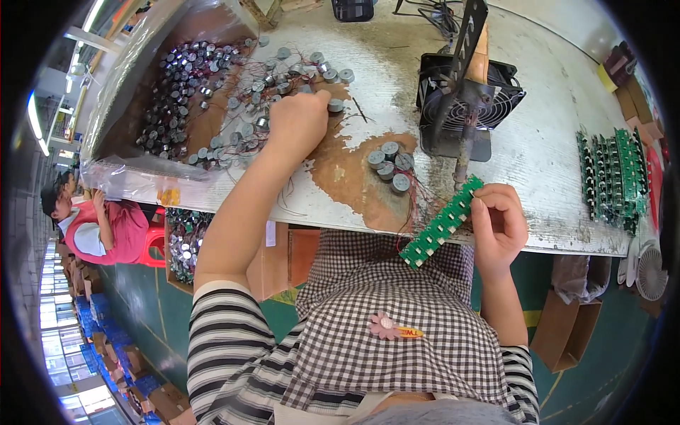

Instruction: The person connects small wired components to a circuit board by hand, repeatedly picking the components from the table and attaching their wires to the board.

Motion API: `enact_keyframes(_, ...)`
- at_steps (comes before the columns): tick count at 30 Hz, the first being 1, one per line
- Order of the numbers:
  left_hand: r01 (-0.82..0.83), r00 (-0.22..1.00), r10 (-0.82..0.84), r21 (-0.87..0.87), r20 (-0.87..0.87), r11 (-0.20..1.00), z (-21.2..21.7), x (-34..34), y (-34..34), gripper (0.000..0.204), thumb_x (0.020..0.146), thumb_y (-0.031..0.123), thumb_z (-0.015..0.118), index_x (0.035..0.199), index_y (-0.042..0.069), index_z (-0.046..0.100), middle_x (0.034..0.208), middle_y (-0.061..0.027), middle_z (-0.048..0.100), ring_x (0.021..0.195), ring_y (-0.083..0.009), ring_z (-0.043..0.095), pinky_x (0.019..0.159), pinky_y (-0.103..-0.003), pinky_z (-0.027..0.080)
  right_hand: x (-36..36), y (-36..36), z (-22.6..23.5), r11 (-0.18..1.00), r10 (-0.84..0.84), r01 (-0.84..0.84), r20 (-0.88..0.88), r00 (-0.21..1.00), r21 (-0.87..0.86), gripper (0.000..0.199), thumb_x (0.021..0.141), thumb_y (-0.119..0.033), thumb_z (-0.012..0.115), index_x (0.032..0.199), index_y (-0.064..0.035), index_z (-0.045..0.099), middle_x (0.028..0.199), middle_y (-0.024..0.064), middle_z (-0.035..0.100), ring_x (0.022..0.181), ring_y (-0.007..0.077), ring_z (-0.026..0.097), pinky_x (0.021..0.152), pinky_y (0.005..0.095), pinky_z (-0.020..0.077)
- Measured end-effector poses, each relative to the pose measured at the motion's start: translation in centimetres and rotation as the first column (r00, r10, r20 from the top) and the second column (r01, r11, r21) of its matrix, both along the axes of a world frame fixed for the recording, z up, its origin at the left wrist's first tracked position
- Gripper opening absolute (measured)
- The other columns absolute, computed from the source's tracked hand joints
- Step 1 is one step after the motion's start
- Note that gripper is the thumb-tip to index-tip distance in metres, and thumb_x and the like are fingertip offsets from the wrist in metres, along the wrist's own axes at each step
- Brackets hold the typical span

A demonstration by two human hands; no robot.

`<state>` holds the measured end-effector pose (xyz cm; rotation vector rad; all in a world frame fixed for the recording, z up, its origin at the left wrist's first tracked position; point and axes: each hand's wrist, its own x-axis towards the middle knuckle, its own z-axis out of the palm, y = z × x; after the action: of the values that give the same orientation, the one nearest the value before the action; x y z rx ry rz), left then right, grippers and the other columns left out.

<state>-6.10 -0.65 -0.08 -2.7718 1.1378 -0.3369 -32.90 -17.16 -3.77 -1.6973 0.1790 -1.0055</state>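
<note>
My right hand (500,221) pinches a long green circuit board (440,225) by its upper end. The strip slants over the table's front edge, and small pale parts run along it in a row. My left hand (299,126) reaches into a spread of small round grey motors (283,53) with thin wires. Its fingers are curled, their tips mostly hidden behind the hand, and one motor (335,105) lies beside them. Between my hands a cluster of several motors (384,171) sits on a bare brown patch. Red wires trail from it toward the board; whether they join it I cannot tell.
A plastic-lined box (134,170) full of motors opens onto the worktable (552,219) at left. Behind the board stand a black fan (506,92) and an upright metal bracket (467,42). Several green boards (616,177) are stacked at right. A person in red (120,230) sits at far left.
</note>
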Motion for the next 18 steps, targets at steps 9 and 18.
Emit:
enact_keyframes(9,-0.108,0.89,-0.358,-0.893,-0.282,0.436,0.8,-2.2,0.9,0.023,0.095,0.009,0.047,0.109,-0.003,0.061,0.102,-0.0113,0.066,0.096,-0.0164,0.063,0.083,-0.028,0.049,0.4,-0.3,-0.2,0.999,0.015,-0.02,-0.138,0.99,-0.031,0.007,0.084,0.008,0.057,0.08,0.0036,0.054,0.094,0.0101,0.057,0.065,0.0072,0.052,0.054,0.0186,0.043)
enact_keyframes(18,-0.637,0.269,-0.788,-0.716,-0.554,0.286,2.2,-10.2,1.0,0.043,0.092,0.011,0.053,0.13,-0.001,0.037,0.085,-0.011,0.066,0.066,-0.0077,0.054,0.061,-0.02,0.043,-0.1,0.3,0.5,0.991,0.095,-0.08,-0.141,0.985,0.108,0.007,0.083,0.005,0.061,0.08,0.0032,0.055,0.097,0.011,0.056,0.065,0.0073,0.056,0.054,0.018,0.0451)
